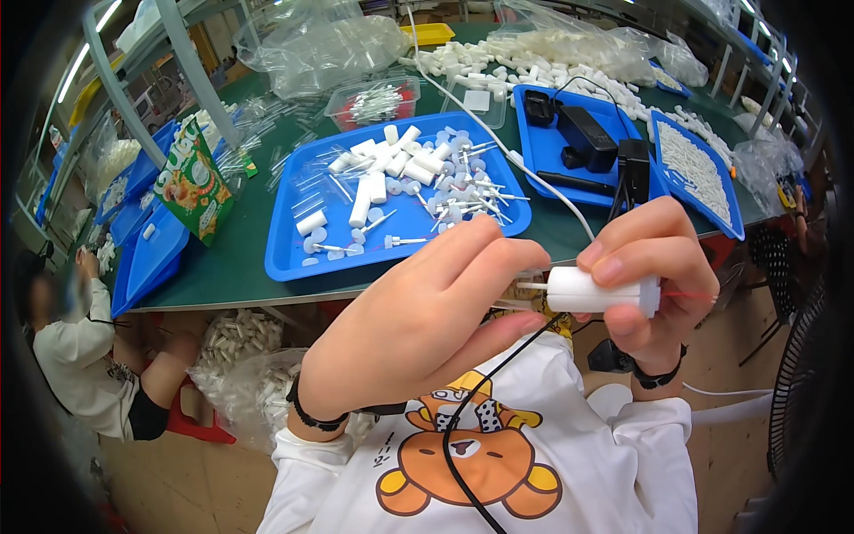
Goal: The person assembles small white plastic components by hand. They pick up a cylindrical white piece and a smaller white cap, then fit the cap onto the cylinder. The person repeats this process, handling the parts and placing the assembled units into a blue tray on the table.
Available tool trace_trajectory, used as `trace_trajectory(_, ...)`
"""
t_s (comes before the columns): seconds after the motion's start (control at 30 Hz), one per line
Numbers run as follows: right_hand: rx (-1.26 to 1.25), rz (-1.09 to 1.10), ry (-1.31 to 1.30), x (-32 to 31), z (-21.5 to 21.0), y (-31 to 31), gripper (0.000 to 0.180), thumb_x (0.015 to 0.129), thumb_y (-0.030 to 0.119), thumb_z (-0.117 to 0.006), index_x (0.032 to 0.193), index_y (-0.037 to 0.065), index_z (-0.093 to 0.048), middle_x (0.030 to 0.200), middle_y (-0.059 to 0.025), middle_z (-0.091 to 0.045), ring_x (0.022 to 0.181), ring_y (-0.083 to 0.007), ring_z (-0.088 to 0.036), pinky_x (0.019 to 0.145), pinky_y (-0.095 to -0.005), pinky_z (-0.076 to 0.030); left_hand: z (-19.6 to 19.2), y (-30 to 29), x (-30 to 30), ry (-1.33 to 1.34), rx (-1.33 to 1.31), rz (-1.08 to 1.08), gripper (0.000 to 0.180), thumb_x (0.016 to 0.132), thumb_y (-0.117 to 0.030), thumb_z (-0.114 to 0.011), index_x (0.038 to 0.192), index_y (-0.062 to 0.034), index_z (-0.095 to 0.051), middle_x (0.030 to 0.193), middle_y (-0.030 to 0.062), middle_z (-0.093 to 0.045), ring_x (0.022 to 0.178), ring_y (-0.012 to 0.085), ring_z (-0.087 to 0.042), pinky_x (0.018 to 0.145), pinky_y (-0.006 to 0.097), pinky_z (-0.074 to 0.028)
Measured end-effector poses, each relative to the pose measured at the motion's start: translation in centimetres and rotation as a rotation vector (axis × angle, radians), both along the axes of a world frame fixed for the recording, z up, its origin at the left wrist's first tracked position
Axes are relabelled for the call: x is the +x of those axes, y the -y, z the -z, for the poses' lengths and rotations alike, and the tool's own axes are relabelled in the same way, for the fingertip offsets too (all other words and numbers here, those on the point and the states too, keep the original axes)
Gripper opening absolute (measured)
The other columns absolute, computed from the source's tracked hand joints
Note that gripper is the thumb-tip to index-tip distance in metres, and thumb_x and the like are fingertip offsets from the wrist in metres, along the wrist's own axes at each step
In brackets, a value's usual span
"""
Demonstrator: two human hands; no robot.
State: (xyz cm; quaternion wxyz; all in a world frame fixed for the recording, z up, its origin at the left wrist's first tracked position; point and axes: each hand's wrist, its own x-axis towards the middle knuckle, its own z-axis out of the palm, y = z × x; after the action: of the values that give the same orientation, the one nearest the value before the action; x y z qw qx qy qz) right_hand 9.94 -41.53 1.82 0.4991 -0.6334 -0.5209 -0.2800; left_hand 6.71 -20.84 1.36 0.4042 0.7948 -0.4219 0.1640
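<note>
My right hand (658, 267) is closed round a white cylinder (578, 289), held level above the front edge of the table. A pale round cap (650, 297) sits on its right end, and thin red lines show beside it. From the left end a thin white rod (532, 286) sticks out toward my left hand (427, 303). The fingers of that hand pinch a clear plastic piece (519, 294) around the rod; its exact shape is partly hidden behind them. A black cable (452, 436) hangs down in front of my shirt.
Beyond my hands lies a blue tray (283, 260) of white cylinders and pale stemmed discs. Right of it are a blue tray (534, 142) with black adapters and another of small white sticks (694, 169). A green snack bag (196, 187) stands left; a co-worker (84, 347) sits beyond.
</note>
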Motion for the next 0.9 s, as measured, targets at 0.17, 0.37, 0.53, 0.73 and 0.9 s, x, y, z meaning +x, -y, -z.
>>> trace_trajectory(0.17,-0.044,0.021,0.059,-0.2,-0.2,-0.4,0.029,0.066,0.009,-0.078,0.091,0.001,-0.064,0.085,-0.011,-0.062,0.072,-0.0186,-0.059,0.058,-0.0262,-0.047,0.2,0.5,0.1,0.082,-0.005,-0.032,0.037,0.074,-0.003,-0.067,0.107,0.0011,-0.051,0.08,0.0103,-0.047,0.065,0.0213,-0.048,0.057,0.03,-0.041)
trace_trajectory(0.37,-0.034,0.04,0.071,0.3,0.2,-0.9,0.03,0.065,0.007,-0.078,0.091,0.001,-0.064,0.085,-0.0109,-0.062,0.072,-0.0192,-0.059,0.059,-0.0266,-0.047,0.6,0.7,0.2,0.115,0.04,-0.138,0.037,0.073,-0.002,-0.067,0.106,0.001,-0.05,0.08,0.0114,-0.048,0.065,0.0262,-0.051,0.056,0.032,-0.042)
trace_trajectory(0.53,0.009,-0.049,-0.085,0.9,1.1,-1.0,0.027,0.07,0.003,-0.074,0.093,-0.002,-0.062,0.09,-0.0118,-0.06,0.078,-0.0167,-0.059,0.062,-0.0251,-0.047,0.8,1.1,0.3,0.104,0.054,-0.159,0.026,0.08,-0.015,-0.065,0.09,-0.0005,-0.046,0.077,0.0121,-0.048,0.064,0.0295,-0.053,0.055,0.036,-0.044)
trace_trajectory(0.73,0.107,-0.216,-0.409,0.3,1.7,-1.3,0.024,0.075,0.001,-0.071,0.096,-0.004,-0.061,0.097,-0.0125,-0.057,0.084,-0.0145,-0.057,0.068,-0.0236,-0.048,1.1,1.6,-0.2,-0.117,-0.066,-0.037,0.027,0.085,-0.016,-0.062,0.093,0.0016,-0.043,0.075,0.0159,-0.053,0.064,0.0333,-0.056,0.054,0.038,-0.044)
trace_trajectory(0.9,-0.053,-0.111,-0.242,0.5,1.4,-1.5,0.028,0.08,0.021,-0.069,0.094,-0.002,-0.063,0.091,-0.0126,-0.057,0.081,-0.0171,-0.057,0.07,-0.0259,-0.045,0.7,0.8,-0.6,-0.267,-0.016,-0.01,0.03,0.085,-0.015,-0.061,0.098,0.0041,-0.041,0.074,0.0185,-0.055,0.067,0.0364,-0.058,0.055,0.039,-0.045)
